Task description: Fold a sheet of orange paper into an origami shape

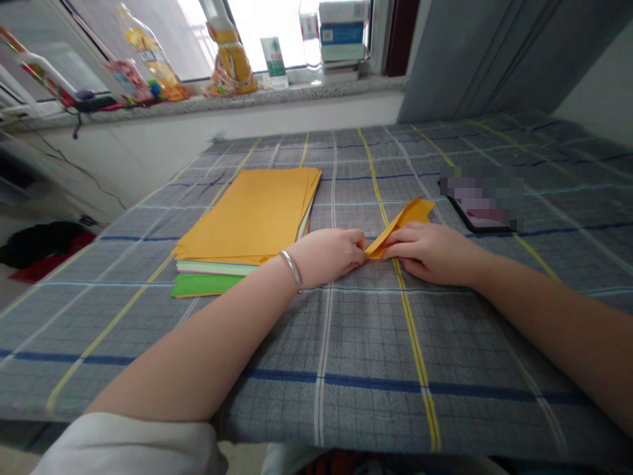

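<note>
A folded piece of orange paper [409, 212] rests on the plaid cloth between my hands, its upper flap standing up at a slant. My left hand [339, 254], with a silver bangle at the wrist, pinches the paper's left pointed tip. My right hand [428, 251] lies over the lower right part of the paper, fingers pressed together on its folded edge. Part of the paper is hidden under the right fingers. Left of my hands lies a stack of coloured paper [252, 214], orange sheets on top, with white, pink and green edges showing below.
A phone [477, 204] lies on the plaid tablecloth [366, 349] to the right. Behind, a window sill [297, 94] holds an orange-labelled bottle [148, 53], a yellow container [231, 59], a green and white tube [273, 59] and stacked boxes [343, 33]. A grey curtain [475, 59] hangs at the right.
</note>
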Available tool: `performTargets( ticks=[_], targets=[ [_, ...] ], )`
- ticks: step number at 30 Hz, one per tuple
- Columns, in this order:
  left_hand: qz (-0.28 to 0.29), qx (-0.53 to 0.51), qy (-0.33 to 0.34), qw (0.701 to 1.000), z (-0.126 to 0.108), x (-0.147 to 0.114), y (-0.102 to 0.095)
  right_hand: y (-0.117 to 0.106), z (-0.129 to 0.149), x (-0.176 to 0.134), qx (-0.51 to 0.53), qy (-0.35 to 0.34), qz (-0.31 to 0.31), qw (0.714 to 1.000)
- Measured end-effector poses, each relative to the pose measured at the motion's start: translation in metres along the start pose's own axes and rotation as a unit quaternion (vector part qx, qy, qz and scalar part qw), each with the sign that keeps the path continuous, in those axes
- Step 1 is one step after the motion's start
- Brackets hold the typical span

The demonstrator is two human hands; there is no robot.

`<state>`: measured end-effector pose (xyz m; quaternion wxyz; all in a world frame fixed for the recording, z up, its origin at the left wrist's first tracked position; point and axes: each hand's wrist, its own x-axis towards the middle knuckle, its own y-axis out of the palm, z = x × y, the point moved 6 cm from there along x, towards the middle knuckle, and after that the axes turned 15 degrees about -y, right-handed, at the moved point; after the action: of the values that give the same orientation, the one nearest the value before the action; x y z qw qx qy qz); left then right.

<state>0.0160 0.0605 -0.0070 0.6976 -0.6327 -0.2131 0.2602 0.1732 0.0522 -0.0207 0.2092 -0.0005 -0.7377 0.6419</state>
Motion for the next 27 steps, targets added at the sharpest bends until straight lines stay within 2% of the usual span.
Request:
performTargets(
  ticks=[2, 9, 12, 16, 18, 20, 23, 25, 27],
  targets=[
    [-0.016, -0.036, -0.001, 0.999, 0.002, -0.001, -0.002, 0.000, 0.000, 0.000, -0.007, 0.001, 0.001, 1.000],
    [-0.092, -0.156, -0.085, 0.980, 0.008, 0.005, 0.001, 0.002, 0.001, 0.001, -0.006, 0.000, 0.004, 1.000],
    [-0.113, -0.145, -0.051, 0.982, 0.003, 0.008, 0.007, -0.001, 0.000, 0.000, -0.004, 0.000, -0.009, 1.000],
    [-0.110, -0.102, -0.023, 0.988, 0.001, 0.010, 0.015, -0.008, -0.008, -0.007, -0.015, 0.008, -0.019, 1.000],
    [-0.106, -0.099, -0.017, 0.989, 0.001, 0.010, 0.016, -0.013, -0.019, -0.014, -0.048, 0.042, -0.023, 0.998],
    [-0.107, -0.102, -0.010, 0.989, 0.002, 0.010, 0.017, -0.018, -0.033, -0.024, -0.084, 0.108, -0.040, 0.990],
    [-0.103, -0.112, -0.006, 0.988, 0.002, 0.009, 0.019, -0.024, -0.053, -0.041, -0.113, 0.223, -0.104, 0.963],
    [-0.095, -0.125, -0.010, 0.988, 0.002, 0.010, 0.021, -0.020, -0.062, -0.048, -0.103, 0.262, -0.124, 0.952],
    [-0.087, -0.137, -0.015, 0.987, 0.002, 0.010, 0.022, -0.007, -0.069, -0.053, -0.073, 0.298, -0.093, 0.947]
  ],
)
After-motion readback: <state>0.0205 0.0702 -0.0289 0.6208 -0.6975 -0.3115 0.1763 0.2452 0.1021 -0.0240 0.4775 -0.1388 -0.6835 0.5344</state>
